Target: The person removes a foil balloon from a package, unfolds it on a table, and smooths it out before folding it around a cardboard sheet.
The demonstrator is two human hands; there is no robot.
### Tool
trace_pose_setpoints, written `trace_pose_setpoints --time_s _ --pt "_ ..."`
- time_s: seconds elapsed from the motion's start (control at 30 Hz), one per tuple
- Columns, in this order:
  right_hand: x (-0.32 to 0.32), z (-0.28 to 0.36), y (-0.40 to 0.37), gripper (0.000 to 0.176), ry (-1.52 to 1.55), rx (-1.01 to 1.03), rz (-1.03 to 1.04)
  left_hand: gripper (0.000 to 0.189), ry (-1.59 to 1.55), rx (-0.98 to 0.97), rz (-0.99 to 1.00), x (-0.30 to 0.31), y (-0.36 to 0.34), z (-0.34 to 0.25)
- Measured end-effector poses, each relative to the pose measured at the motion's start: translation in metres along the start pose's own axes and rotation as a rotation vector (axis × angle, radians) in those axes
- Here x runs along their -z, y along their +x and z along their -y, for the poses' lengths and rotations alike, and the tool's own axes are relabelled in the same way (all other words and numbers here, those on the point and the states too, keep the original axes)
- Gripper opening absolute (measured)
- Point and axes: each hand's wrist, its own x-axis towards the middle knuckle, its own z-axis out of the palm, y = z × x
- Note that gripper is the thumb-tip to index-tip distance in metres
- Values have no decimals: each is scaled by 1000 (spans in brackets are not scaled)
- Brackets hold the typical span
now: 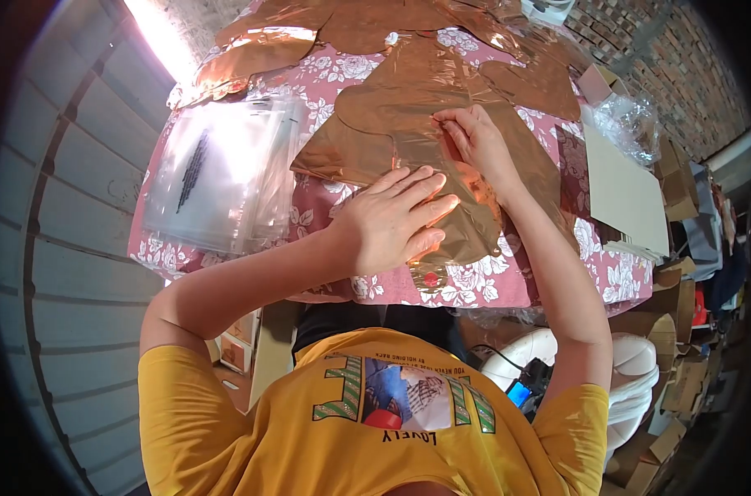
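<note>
A flat, shiny copper-coloured foil balloon [367, 107] lies uninflated across the table in front of me, its layers creased and overlapping. My left hand [396, 217] rests palm down on its near part, fingers stretched out and slightly apart. Further up and to the right, my right hand [479, 147] has thumb and forefinger pinched together at a fold of the foil. The foil narrows toward the table's front edge, where a small red spot [431, 279] shows near its tip.
More copper foil pieces [375, 26] cover the far side of the flowered tablecloth [504, 277]. Clear plastic bags [218, 174] are stacked at left. Pale cardboard sheets [624, 190] and crumpled clear plastic [628, 124] lie at right. Cardboard boxes [677, 306] stand beyond the table.
</note>
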Motion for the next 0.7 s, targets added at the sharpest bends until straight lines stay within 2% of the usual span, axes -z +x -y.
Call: trace_pose_setpoints --time_s 0.1,0.17,0.2,0.27,0.3,0.37,0.7 --pt "9 3 3 15 32 -29 54 46 15 14 79 -1 0 1" --pt "14 7 6 20 39 -168 185 47 30 39 167 -1 -1 1" --pt "15 6 8 20 34 -167 184 47 29 36 163 -1 0 1" --pt "17 4 11 22 297 -383 256 48 2 61 228 1 0 1" --pt "19 3 11 22 293 -383 254 48 1 57 224 1 -1 1" --pt "24 6 14 24 614 -515 288 48 -3 41 215 -1 -2 2" --pt "33 16 21 25 645 -590 208 47 1 43 230 -1 -1 2"
